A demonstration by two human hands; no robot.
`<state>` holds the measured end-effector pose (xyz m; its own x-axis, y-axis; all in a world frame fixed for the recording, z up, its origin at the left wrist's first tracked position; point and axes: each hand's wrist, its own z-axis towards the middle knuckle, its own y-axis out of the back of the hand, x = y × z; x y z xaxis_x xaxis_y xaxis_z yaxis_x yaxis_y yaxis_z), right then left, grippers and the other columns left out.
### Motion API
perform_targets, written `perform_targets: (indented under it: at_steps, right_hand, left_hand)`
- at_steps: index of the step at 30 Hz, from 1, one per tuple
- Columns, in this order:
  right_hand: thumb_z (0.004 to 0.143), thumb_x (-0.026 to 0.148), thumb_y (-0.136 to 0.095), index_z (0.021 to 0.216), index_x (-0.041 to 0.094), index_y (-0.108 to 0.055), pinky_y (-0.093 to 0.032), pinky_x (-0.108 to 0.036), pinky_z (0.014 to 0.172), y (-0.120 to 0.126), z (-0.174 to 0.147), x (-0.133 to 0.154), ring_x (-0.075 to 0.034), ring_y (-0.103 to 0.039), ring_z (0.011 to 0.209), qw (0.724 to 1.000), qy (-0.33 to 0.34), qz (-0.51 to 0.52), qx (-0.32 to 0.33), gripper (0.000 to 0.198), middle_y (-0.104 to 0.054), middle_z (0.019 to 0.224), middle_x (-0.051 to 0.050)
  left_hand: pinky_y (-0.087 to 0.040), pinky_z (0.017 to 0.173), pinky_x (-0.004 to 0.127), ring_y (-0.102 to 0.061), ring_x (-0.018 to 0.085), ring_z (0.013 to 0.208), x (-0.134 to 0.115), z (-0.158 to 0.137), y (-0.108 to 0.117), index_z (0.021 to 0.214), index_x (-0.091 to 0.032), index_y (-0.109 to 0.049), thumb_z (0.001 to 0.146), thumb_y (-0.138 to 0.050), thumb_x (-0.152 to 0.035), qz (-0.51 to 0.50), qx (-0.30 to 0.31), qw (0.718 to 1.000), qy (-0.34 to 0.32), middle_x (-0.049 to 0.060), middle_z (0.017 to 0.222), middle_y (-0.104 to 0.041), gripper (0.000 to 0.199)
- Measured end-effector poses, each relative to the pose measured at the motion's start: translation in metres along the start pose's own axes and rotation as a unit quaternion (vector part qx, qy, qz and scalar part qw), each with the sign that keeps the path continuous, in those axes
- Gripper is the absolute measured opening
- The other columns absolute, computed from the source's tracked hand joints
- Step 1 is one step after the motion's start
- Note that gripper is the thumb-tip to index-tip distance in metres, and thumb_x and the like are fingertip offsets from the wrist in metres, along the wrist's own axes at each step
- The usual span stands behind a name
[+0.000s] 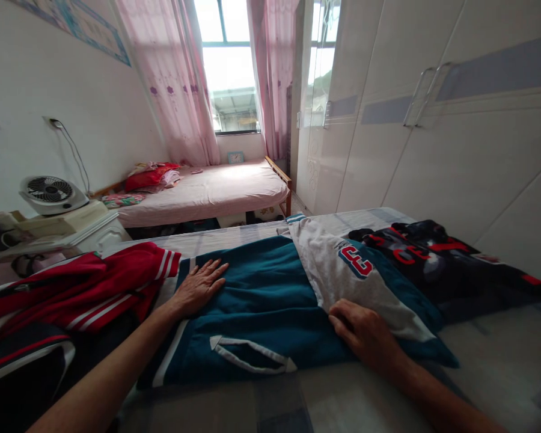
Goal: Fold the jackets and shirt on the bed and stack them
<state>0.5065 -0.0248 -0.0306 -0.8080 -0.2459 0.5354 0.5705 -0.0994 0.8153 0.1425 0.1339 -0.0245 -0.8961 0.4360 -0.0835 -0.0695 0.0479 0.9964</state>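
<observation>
A teal jacket (pixel 261 288) lies spread on the bed in front of me, with white stripes along its left hem and a white-trimmed pocket at the near side. Its grey sleeve (pixel 342 264), bearing a red number 3, is folded across the right part. My left hand (pixel 202 285) rests flat on the teal cloth near the striped hem, fingers spread. At the edge of the grey sleeve, my right hand (pixel 365 334) has its fingers curled and pressed together on the cloth.
Red clothing (pixel 112 285) with white stripes lies left, above a dark garment (pixel 22 361). A black-and-red garment (pixel 437 258) lies right. Beyond are a second bed (pixel 216 192), a fan (pixel 51 192) on a cabinet, pink curtains (pixel 171 78) and a tall white wardrobe (pixel 388 150).
</observation>
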Motion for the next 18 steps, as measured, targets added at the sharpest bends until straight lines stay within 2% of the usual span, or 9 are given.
perform_targets:
  at_steps: [3,6,9,11,13,14,16,18]
  right_hand:
    - [0.089,0.027,-0.04,0.08,0.021,-0.057,-0.04,-0.027,0.071,0.002,-0.001,0.003,-0.015,-0.059,0.077,1.0,0.006,0.0,-0.01,0.02,-0.062,0.08,-0.001]
    - [0.089,0.025,-0.042,0.079,0.02,-0.057,-0.04,-0.026,0.071,0.003,-0.001,0.005,-0.014,-0.059,0.076,1.0,0.011,0.0,-0.018,0.019,-0.062,0.079,0.0]
    - [0.088,0.025,-0.044,0.08,0.02,-0.058,-0.039,-0.026,0.071,0.002,-0.001,0.005,-0.014,-0.059,0.076,1.0,0.014,0.007,-0.021,0.017,-0.063,0.08,0.0]
    - [0.088,0.025,-0.044,0.08,0.02,-0.058,-0.039,-0.025,0.071,0.002,-0.001,0.004,-0.014,-0.059,0.077,1.0,0.015,0.009,-0.021,0.017,-0.063,0.08,-0.001]
    - [0.088,0.025,-0.044,0.08,0.02,-0.058,-0.039,-0.025,0.072,0.001,-0.001,0.003,-0.014,-0.059,0.077,1.0,0.016,0.009,-0.023,0.017,-0.063,0.081,-0.001]
    - [0.088,0.025,-0.043,0.08,0.02,-0.058,-0.039,-0.025,0.072,0.001,-0.001,0.003,-0.014,-0.059,0.077,1.0,0.014,0.008,-0.023,0.018,-0.063,0.081,-0.001]
    - [0.088,0.026,-0.044,0.08,0.02,-0.058,-0.038,-0.025,0.072,0.002,-0.001,0.003,-0.014,-0.059,0.077,1.0,0.008,0.009,-0.02,0.017,-0.063,0.081,-0.001]
    - [0.088,0.026,-0.044,0.08,0.02,-0.058,-0.038,-0.025,0.072,0.003,-0.001,0.003,-0.014,-0.059,0.077,1.0,0.004,0.014,-0.015,0.017,-0.063,0.081,-0.001]
  left_hand:
    - [-0.025,0.108,0.045,-0.03,0.026,0.136,-0.002,0.006,0.015,0.137,-0.022,-0.042,0.091,-0.029,-0.045,0.009,0.023,1.0,0.007,0.01,0.147,-0.035,0.053]
    - [-0.031,0.106,0.042,-0.035,0.024,0.133,-0.028,0.005,0.028,0.136,-0.021,-0.044,0.092,-0.028,-0.045,0.006,-0.028,1.0,-0.011,0.01,0.143,-0.041,0.053]
    - [-0.025,0.109,0.046,-0.028,0.024,0.137,-0.061,-0.004,0.019,0.139,-0.03,-0.038,0.092,-0.032,-0.046,-0.007,-0.083,0.993,-0.084,0.005,0.147,-0.035,0.05]
    - [-0.023,0.109,0.049,-0.029,0.025,0.136,-0.075,-0.009,0.008,0.136,-0.034,-0.041,0.091,-0.036,-0.044,-0.006,-0.066,0.99,-0.126,0.004,0.147,-0.035,0.047]
    - [-0.025,0.108,0.05,-0.035,0.028,0.133,-0.082,-0.006,0.002,0.13,-0.032,-0.051,0.089,-0.04,-0.038,-0.015,-0.052,0.99,-0.13,0.006,0.143,-0.042,0.043]
    - [-0.028,0.107,0.049,-0.039,0.029,0.13,-0.085,-0.001,0.004,0.125,-0.029,-0.056,0.088,-0.042,-0.036,-0.036,-0.057,0.991,-0.116,0.007,0.14,-0.046,0.041]
    - [-0.032,0.104,0.046,-0.048,0.03,0.122,-0.091,0.016,0.013,0.114,-0.024,-0.064,0.083,-0.047,-0.032,-0.145,-0.077,0.984,-0.072,0.01,0.131,-0.055,0.036]
    - [-0.034,0.101,0.043,-0.054,0.03,0.112,-0.103,0.041,0.026,0.104,-0.021,-0.069,0.078,-0.053,-0.031,-0.28,-0.087,0.955,-0.032,0.009,0.119,-0.062,0.032]
